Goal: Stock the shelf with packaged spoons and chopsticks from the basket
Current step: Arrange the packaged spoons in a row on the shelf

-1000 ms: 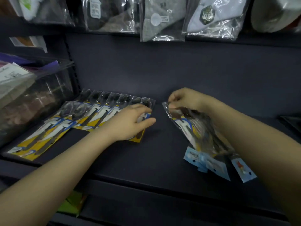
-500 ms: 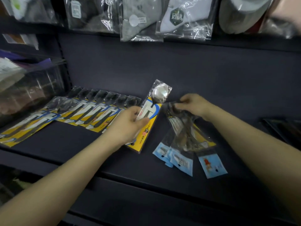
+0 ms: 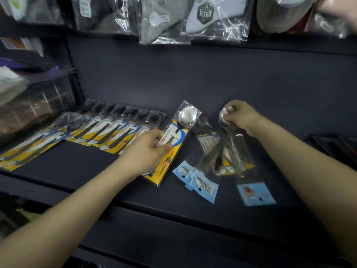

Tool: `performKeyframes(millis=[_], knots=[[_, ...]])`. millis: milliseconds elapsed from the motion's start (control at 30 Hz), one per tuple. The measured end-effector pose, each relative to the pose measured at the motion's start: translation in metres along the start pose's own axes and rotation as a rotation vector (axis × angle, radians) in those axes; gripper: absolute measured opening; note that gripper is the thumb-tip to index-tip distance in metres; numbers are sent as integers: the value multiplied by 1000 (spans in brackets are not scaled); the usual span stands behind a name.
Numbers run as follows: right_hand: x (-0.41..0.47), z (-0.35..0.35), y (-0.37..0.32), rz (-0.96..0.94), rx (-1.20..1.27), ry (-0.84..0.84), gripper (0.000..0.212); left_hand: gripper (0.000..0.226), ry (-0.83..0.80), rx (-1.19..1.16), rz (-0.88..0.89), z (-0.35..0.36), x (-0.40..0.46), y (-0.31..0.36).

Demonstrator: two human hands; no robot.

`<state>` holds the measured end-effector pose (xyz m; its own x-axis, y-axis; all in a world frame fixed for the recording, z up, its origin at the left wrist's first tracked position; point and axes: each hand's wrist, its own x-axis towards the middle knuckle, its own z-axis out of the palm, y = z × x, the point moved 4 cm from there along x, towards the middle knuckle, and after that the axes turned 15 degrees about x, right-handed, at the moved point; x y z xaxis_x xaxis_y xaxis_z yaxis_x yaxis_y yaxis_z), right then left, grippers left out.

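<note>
At nine o'clock on the dark shelf [image 3: 212, 89], the row of yellow-carded spoons [image 3: 108, 132] lies overlapped like shingles, bowls toward the back. The left hand [image 3: 148, 151] pinches one yellow spoon pack [image 3: 172, 144] between thumb and fingers, its grip pressed on the card's middle, the pack tilted toward one o'clock just beside the row's last card. If it goes down at this angle it may sit crooked or nudge the neighbours out of line. At three o'clock, the right hand [image 3: 239, 117] grips the top of a fanned bundle of clear spoon packs [image 3: 222, 157], their blue labels [image 3: 201, 184] trailing toward six o'clock near the shelf's front edge. Slick film held at one end only could let a pack slip out and slide off the edge. The basket is out of view.
</note>
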<state>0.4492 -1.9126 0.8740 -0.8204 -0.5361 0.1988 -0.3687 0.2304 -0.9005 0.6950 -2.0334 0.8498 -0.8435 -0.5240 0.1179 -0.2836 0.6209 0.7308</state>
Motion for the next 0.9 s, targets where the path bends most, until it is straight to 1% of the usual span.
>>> performKeyframes(millis=[67,133,167,233,300,367,433,467,500,533,633,700,733,800,900], knots=[[-10,-13,4,-19,-116,-79,30,15,-40,-13,-19,8,5,2],[-16,-23,15,36,-338,-138,18,14,-59,-36,-37,15,10,3],[-18,-26,21,66,-455,-132,18,13,-58,-41,-42,17,12,3],[-18,-26,25,81,-601,-62,26,11,-34,-26,-53,18,17,2],[-17,-12,15,-7,-577,-32,28,11,-3,19,-57,17,19,1],[-17,15,4,-70,-536,-143,23,12,23,41,-47,13,19,0],[-16,40,2,-12,-501,-250,30,13,47,43,-52,8,16,-3],[-11,48,4,9,-503,-255,37,12,58,33,-53,5,14,-4],[-5,53,7,38,-487,-240,46,10,63,8,-48,2,11,-5],[2,56,10,66,-445,-228,51,9,63,-26,-42,-2,8,-6],[15,61,13,129,-353,-209,49,12,68,-110,-38,-11,1,-9],[19,57,9,97,-370,-165,51,13,68,-128,-37,-14,-1,-11],[20,53,5,91,-386,-129,51,10,68,-129,-48,-15,-3,-12],[25,45,0,106,-382,-69,47,1,78,-130,-73,-18,-4,-16],[32,35,-6,154,-246,-59,32,9,109,-105,-74,-23,-3,-19]])
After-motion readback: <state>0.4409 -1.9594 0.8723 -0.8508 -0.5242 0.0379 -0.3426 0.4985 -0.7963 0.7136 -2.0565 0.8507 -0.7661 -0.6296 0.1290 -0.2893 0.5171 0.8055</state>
